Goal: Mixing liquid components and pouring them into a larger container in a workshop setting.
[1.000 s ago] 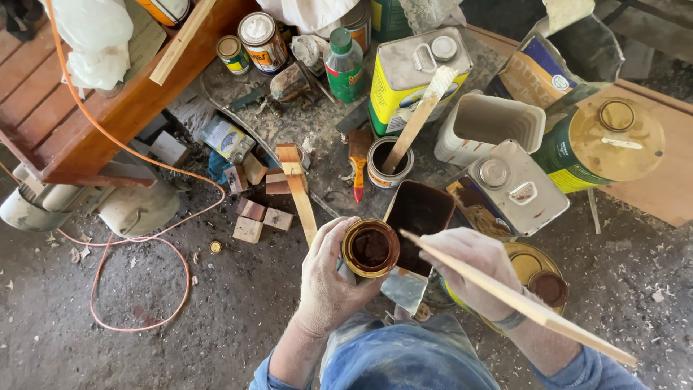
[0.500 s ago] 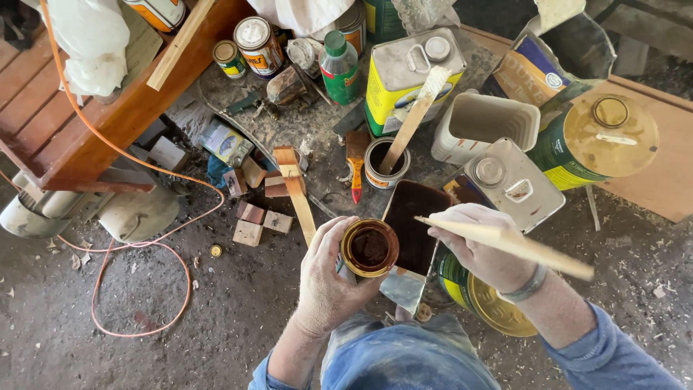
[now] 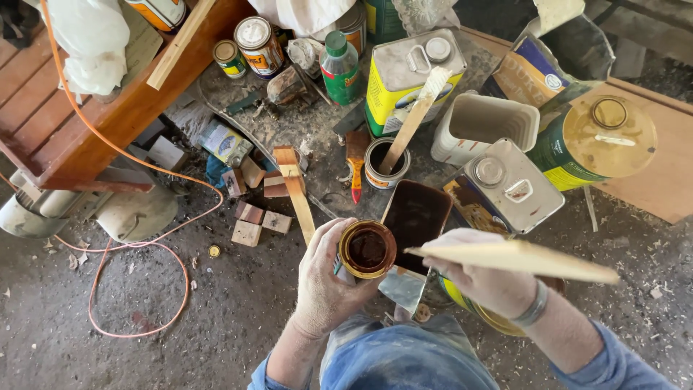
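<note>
Pale wooden stick (image 3: 516, 258) lies nearly level in my right hand (image 3: 484, 278), fingers closed round it, its long axis running left to right, left tip beside the open tin (image 3: 367, 249) gripped upright in my left hand (image 3: 328, 285).

A small round tin (image 3: 367, 249), open and filled with dark brown stain, is held upright in the left hand (image 3: 326, 285). A flat pale wooden stick (image 3: 514, 258) is gripped in the right hand (image 3: 485, 278), kept nearly level, its tip just beside the tin's rim.
</note>
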